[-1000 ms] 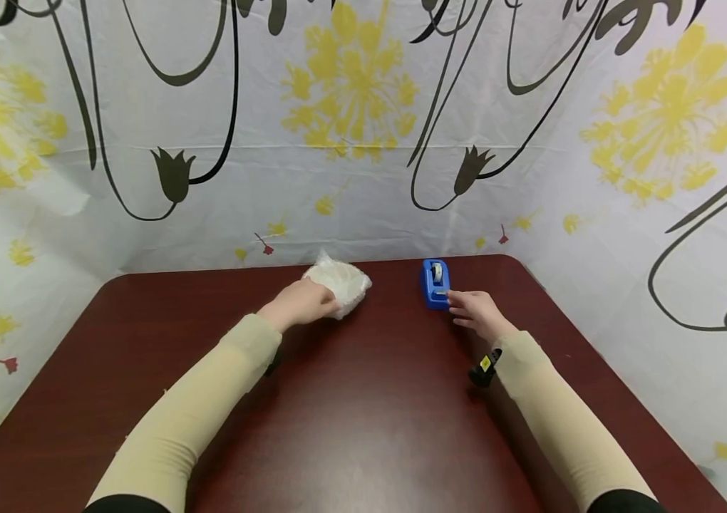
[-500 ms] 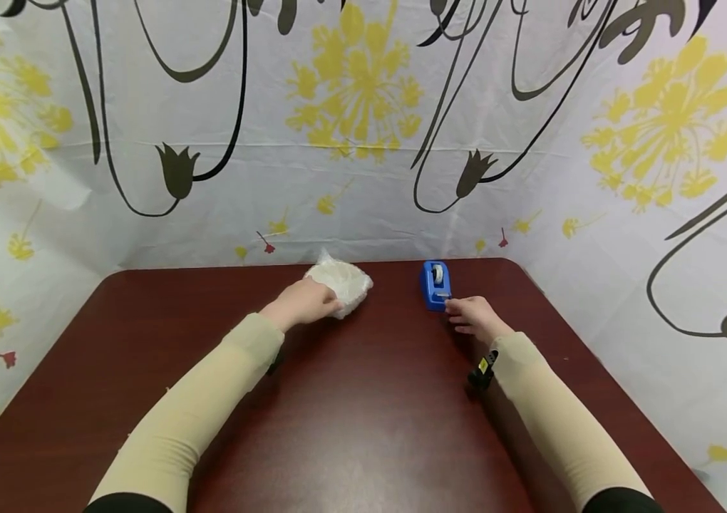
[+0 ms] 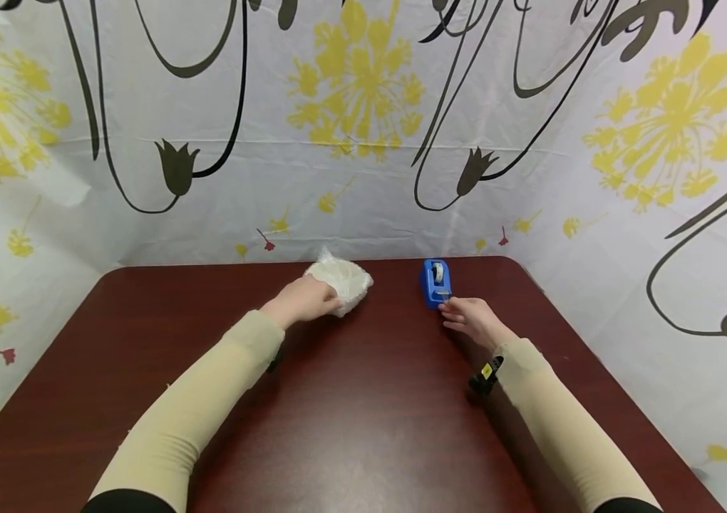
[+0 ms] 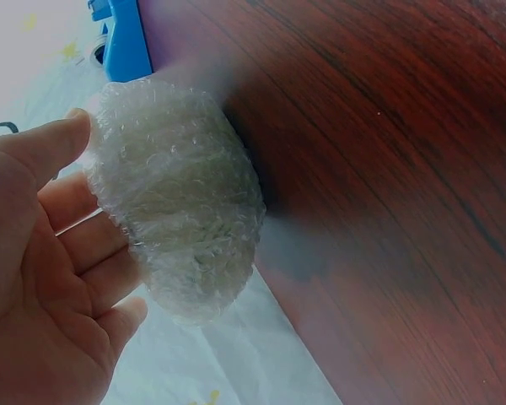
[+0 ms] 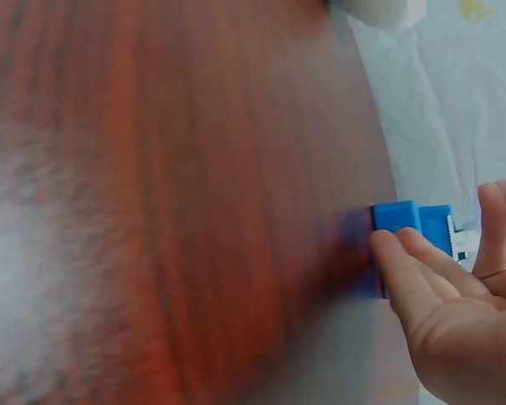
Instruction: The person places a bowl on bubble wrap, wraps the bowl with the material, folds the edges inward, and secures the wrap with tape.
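A bubble-wrapped bundle [image 3: 347, 285], whitish and rounded, is at the table's far edge. The left hand [image 3: 306, 299] holds it from its left side; in the left wrist view the thumb lies at one edge of the bubble wrap [image 4: 185, 202] and the fingers go behind it, partly hidden. A blue tape dispenser [image 3: 435, 283] with a roll of clear tape stands to the right. At its front end is the right hand [image 3: 471, 318]. In the right wrist view, straight fingers [image 5: 409, 270] touch the dispenser's front, and another digit is raised near the toothed cutter [image 5: 452, 236].
The dark red-brown table [image 3: 351, 427] stretches toward the person. A white cloth [image 3: 363, 214] printed with flowers hangs behind and beside it. On the right wrist sits a small black device [image 3: 484, 374] with a yellow label.
The right hand has shifted slightly down and left along the dispenser's front end. The left hand and the bundle stay in place; the head view has shifted a little.
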The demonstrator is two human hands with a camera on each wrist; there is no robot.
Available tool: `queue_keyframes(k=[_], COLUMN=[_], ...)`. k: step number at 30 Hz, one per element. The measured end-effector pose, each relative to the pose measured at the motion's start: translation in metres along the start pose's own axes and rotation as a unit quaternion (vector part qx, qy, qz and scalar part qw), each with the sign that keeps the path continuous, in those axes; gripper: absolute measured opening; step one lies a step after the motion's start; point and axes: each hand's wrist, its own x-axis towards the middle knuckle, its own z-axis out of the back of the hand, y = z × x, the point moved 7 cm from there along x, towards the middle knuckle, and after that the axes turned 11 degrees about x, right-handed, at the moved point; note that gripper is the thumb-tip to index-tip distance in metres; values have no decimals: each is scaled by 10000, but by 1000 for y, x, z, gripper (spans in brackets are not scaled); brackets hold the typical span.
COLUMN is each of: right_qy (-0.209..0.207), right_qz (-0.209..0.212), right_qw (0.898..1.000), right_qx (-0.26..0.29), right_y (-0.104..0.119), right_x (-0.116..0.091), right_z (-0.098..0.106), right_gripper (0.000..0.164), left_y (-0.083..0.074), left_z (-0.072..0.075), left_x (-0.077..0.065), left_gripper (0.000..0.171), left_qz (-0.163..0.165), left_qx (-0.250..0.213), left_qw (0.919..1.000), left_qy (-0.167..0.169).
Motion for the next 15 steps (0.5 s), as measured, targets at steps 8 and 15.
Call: queue_keyframes(k=[8,15], right_qy=[25,-172], right_qz=[-211,-359], right_qw=[9957,9821], right_qx=[-903,-1839], right_y=[-6,-8], right_x=[3,10], right_z=[5,15], right_gripper=[38,29], left_y=[4,3], left_z=[0,0], left_x=[-2,1], left_gripper=[29,29], left_qz=[-11,-67], left_qx=[-30,30], left_qw=[10000,10000], left_qy=[-19,3])
